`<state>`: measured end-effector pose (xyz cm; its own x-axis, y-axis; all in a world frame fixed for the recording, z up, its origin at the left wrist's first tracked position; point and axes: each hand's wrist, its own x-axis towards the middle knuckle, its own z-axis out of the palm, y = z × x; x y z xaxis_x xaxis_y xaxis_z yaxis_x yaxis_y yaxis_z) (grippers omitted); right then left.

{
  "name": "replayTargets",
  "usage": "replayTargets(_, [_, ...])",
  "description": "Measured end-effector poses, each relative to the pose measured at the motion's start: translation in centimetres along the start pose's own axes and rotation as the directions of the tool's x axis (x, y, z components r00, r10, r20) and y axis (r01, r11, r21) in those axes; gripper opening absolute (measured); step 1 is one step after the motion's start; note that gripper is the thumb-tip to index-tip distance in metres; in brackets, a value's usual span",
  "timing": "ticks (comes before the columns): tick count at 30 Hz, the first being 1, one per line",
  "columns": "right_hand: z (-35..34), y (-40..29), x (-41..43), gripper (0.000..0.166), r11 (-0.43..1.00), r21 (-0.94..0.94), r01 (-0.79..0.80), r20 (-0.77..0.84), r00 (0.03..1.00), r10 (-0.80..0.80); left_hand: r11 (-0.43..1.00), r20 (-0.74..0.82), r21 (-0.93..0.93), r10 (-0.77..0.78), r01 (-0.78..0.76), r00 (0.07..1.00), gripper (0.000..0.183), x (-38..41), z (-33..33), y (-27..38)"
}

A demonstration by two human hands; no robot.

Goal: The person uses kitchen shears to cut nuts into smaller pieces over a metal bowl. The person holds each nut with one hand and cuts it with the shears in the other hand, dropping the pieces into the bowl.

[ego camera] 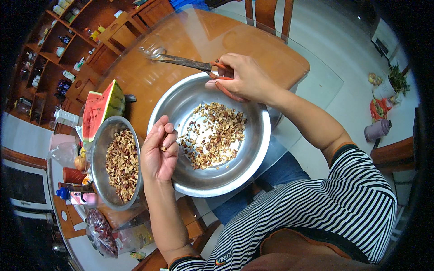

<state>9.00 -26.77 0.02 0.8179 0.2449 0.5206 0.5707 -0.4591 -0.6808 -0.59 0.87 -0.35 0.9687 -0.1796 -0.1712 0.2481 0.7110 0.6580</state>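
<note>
My right hand (245, 78) holds a pair of scissors (190, 62) with orange handles. The dark blades point left and stand slightly apart, above the far rim of a large metal basin (210, 191). Small chopped brown and pale yellow pieces (220, 135), perhaps nuts or dried fruit, are scattered over its bottom. At the basin's left rim my left hand (159, 152) is raised palm up, fingers curled around a few small brown pieces (164, 144), mostly hidden. Close to its left stands a smaller metal bowl (96, 162) with larger chunks (122, 166) of similar look.
A cut watermelon (101, 108) lies behind the smaller bowl, near a clear glass vessel (152, 47) on the glass-topped wooden table (264, 57). To the left are a phone (79, 198) and a plastic bag of dark red items (101, 232). A wooden chair (266, 15) stands beyond the far edge.
</note>
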Motion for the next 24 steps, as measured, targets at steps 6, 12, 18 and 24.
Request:
replayTargets(6, [-1.5,-1.2,0.1,0.050,0.999,-0.001,0.037,0.094,0.995,-0.037,0.992,0.025,0.123,0.028,-0.031,0.999,0.023,0.0,1.8,0.5])
replayTargets(12, [-1.6,-2.4,1.8,0.049,0.969,-0.046,0.242,0.240,0.944,-0.224,0.999,-0.008,0.039,0.006,-0.006,1.000,0.031,0.5,2.7,0.9])
replayTargets(18, [-0.7,-1.8,1.8,0.050,0.948,-0.016,0.318,0.221,0.926,-0.307,0.996,0.059,0.053,0.065,-0.068,0.996,0.044,-0.1,2.3,1.2])
replayTargets(24, [-0.4,-0.3,1.2,0.050,0.935,-0.114,0.336,0.298,0.909,-0.291,0.980,-0.002,0.177,0.099,-0.097,0.995,0.038,-0.4,1.9,0.4])
